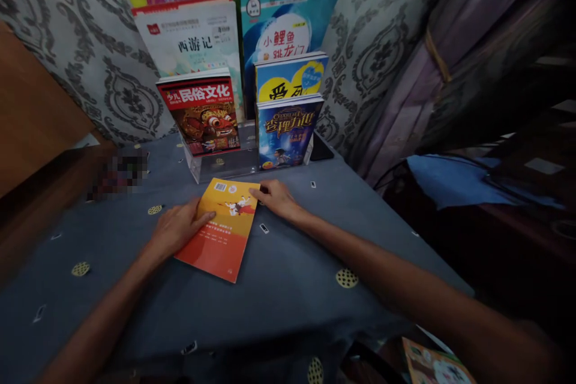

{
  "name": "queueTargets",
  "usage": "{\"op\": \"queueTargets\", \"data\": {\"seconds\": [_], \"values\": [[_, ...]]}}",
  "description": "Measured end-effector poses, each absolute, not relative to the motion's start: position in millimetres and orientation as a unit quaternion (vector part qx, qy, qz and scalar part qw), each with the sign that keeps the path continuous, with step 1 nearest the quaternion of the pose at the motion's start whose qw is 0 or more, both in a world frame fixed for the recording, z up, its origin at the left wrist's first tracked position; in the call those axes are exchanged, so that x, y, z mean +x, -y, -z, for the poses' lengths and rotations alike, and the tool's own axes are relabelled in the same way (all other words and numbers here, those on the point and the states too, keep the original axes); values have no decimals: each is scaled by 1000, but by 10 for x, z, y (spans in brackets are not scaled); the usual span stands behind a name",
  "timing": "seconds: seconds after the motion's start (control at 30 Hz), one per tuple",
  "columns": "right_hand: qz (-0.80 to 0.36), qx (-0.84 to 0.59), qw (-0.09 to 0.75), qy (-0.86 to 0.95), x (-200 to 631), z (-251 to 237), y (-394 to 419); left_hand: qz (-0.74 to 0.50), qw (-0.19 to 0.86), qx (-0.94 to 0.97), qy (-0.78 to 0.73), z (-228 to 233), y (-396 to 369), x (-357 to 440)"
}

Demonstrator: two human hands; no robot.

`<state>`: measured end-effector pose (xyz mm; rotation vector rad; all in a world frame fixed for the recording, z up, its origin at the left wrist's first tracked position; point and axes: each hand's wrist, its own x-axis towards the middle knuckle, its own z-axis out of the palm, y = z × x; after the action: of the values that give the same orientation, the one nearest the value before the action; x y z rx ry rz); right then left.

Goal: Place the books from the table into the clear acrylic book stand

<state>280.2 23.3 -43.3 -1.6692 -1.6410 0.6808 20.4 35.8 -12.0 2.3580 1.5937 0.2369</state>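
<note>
Both grips lie flat rather than clamped: left hand [176,229] pressed palm-down on the left edge of the orange booklet [220,229], fingers spread and thumb stretched across the cover; right hand [275,198] resting at the booklet's upper right corner, fingertips on the cover near the edge, not curled round anything. Neither grip closed on the booklet, only weighing on it from two sides, which seems to hold it steady against the cloth.

Booklet lying flat on the table [279,276], back cover up with a barcode near the top, slightly skewed to the right, just in front of the clear display stand [211,167]. Table draped in a grey-blue cloth dotted with pale round motifs.

Standing in the stand's front row: a red magazine [202,111] on the left and a dark blue book [284,131] on the right, both leaning back and facing forward so the covers read at a glance. Stepped up behind them, a yellow-and-blue book [290,76], a white book [191,36] and a light blue book [288,18], each tier higher so titles clear the row in front. Patterned grey curtain [382,54] behind, purple drapes [472,54] to the right, a wooden panel [31,108] at the left.
</note>
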Motion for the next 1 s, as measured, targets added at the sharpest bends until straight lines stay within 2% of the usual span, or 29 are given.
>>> {"op": "queueTargets", "data": {"seconds": [0.07,0.13,0.27,0.33,0.67,0.87,1.0], "values": [[-238,-648,311,653,2833,437,-242,-35,2,842,-538,88,-272,257],[-232,-644,301,664,2853,433,-247,-37,-64,873,-482,98,-178,308],[-232,-639,298,670,2891,452,-263,-107,-29,944,-310,280,-77,380],[-241,-633,304,670,2921,475,-276,-126,-13,954,-273,369,-93,427],[-409,-585,374,592,3036,494,-341,-60,-8,947,-314,205,-357,989],[-424,-584,375,582,3049,474,-331,30,-80,925,-371,83,-159,1286],[-444,-569,358,592,3066,452,-271,51,-79,924,-370,68,-84,1249]]}}
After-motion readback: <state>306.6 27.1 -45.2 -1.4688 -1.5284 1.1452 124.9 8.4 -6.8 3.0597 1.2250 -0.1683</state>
